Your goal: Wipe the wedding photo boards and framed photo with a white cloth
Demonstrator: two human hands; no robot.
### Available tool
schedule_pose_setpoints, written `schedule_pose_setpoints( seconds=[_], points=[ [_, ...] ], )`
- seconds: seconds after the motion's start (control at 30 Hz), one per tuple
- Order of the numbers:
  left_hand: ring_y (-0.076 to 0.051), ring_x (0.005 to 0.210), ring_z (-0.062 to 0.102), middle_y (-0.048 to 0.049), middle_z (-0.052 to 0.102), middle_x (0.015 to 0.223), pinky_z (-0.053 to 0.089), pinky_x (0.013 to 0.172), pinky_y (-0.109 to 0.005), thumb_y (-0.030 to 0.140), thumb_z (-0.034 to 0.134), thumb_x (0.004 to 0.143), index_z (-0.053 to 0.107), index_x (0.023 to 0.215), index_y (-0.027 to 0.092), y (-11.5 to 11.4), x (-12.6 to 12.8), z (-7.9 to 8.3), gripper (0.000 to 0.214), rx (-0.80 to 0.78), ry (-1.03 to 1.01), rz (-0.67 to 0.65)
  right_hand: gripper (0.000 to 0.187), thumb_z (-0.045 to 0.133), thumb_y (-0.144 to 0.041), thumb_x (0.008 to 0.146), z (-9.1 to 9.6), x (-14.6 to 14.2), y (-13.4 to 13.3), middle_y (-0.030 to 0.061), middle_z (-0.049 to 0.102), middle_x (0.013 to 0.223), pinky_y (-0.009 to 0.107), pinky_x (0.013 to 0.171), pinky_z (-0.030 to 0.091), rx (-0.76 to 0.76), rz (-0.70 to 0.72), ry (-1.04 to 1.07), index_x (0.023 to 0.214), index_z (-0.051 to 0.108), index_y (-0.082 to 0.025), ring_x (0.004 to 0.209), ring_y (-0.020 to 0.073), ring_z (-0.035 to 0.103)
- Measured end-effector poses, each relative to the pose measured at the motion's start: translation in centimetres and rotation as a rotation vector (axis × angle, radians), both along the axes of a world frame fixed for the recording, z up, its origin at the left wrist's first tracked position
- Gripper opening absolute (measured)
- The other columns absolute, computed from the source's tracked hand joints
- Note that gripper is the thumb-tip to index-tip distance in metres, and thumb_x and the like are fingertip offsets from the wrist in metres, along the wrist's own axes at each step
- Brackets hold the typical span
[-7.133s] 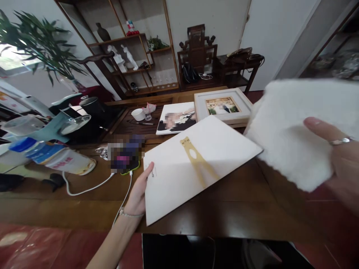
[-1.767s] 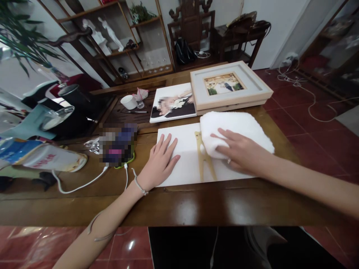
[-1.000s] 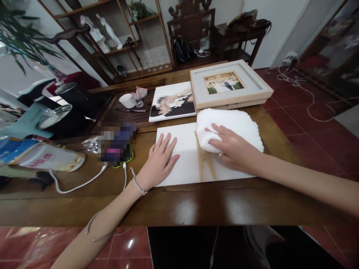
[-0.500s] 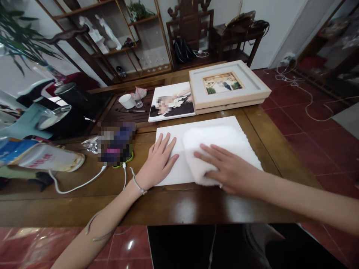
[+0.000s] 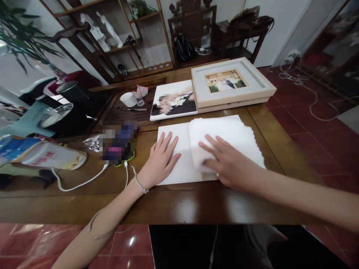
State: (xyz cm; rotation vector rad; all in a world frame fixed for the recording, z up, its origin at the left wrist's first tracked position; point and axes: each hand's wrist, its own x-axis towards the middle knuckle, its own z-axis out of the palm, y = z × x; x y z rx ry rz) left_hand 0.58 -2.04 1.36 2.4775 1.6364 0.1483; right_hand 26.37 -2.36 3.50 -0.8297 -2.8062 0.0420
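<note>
A white rectangular panel (image 5: pixel 179 164) lies flat on the wooden table in front of me. My left hand (image 5: pixel 161 158) rests palm down on its left part, fingers apart, holding nothing. On the right part of the panel, a fluffy white towel (image 5: pixel 218 130) lies bunched under my right hand (image 5: pixel 226 160), which presses on it and grips it near its lower edge. The towel covers much of the panel's right side. A small brownish mark shows at the panel's near edge, beside my right hand.
Behind the panel lie a photo print (image 5: pixel 175 101) and a wood-framed picture (image 5: pixel 232 84) stacked on another frame. A phone (image 5: pixel 119 144) with white charging cables (image 5: pixel 81 185), a snack bag (image 5: pixel 50 155), and a white cup (image 5: pixel 128 99) are to the left. The table edge (image 5: pixel 190 218) runs close to me.
My right hand has slid the towel slightly away from me, uncovering more of the panel's near edge. My left hand stays in place on the panel. The view has shifted slightly.
</note>
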Motion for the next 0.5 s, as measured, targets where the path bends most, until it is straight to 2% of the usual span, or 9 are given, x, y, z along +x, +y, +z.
schedule_pose_setpoints(
  seconds=[0.13,0.2,0.23,0.3,0.4,0.5],
  points=[
    [-0.034,0.148,0.005,-0.0161,0.016,0.160,0.022,0.113,-0.058,0.041,0.031,0.101,0.026,0.150,0.015,0.0,0.0,0.0,0.056,0.001,-0.003,-0.001,0.018,0.067,-0.017,0.073,0.2,-0.3,-4.9,0.0237,0.049,0.140,0.063,0.107,0.032,0.002,0.108,0.033,0.091,0.069,-0.015,0.134,0.0455,0.035],
    [-0.034,0.148,0.005,-0.0163,0.016,0.160,0.022,0.112,-0.058,0.039,0.029,0.101,0.026,0.150,0.015,0.0,0.0,0.0,0.055,-0.001,-0.005,-0.004,0.007,0.063,-0.019,0.080,0.4,-0.3,-6.1,0.0222,0.053,0.137,0.062,0.107,0.033,0.042,0.157,0.035,0.084,0.068,-0.016,0.132,0.0433,0.039],
    [-0.034,0.148,0.005,-0.0163,0.016,0.160,0.022,0.112,-0.058,0.039,0.028,0.101,0.026,0.150,0.015,0.0,0.0,0.0,0.054,-0.002,-0.006,-0.005,0.008,0.060,-0.019,0.083,0.5,-0.3,-6.2,0.0217,0.054,0.135,0.061,0.107,0.034,0.063,0.170,0.037,0.082,0.067,-0.016,0.131,0.0423,0.040],
    [-0.034,0.148,0.006,-0.0159,0.017,0.160,0.023,0.112,-0.058,0.038,0.027,0.102,0.027,0.150,0.015,0.0,0.0,0.0,0.054,0.004,-0.008,-0.008,0.011,0.057,-0.018,0.086,0.4,-0.2,-5.7,0.0209,0.054,0.136,0.060,0.106,0.035,0.079,0.178,0.036,0.081,0.067,-0.017,0.131,0.0409,0.042],
    [-0.033,0.148,0.007,-0.0154,0.018,0.160,0.024,0.112,-0.058,0.039,0.027,0.102,0.027,0.150,0.017,0.0,-0.1,-0.2,0.053,0.025,-0.015,-0.010,0.012,0.062,-0.017,0.081,0.3,0.0,-3.2,0.0194,0.048,0.142,0.058,0.107,0.035,0.044,0.191,-0.002,0.092,0.069,-0.018,0.134,0.0400,0.038],
    [-0.034,0.148,0.007,-0.0150,0.018,0.160,0.023,0.112,-0.057,0.038,0.028,0.101,0.027,0.150,0.018,0.0,-0.1,-0.2,0.053,0.030,-0.018,-0.011,0.036,0.073,-0.019,0.071,0.2,0.2,0.4,0.0194,0.044,0.146,0.058,0.108,0.033,0.010,0.187,-0.065,0.106,0.068,-0.018,0.137,0.0404,0.032]
  ],
)
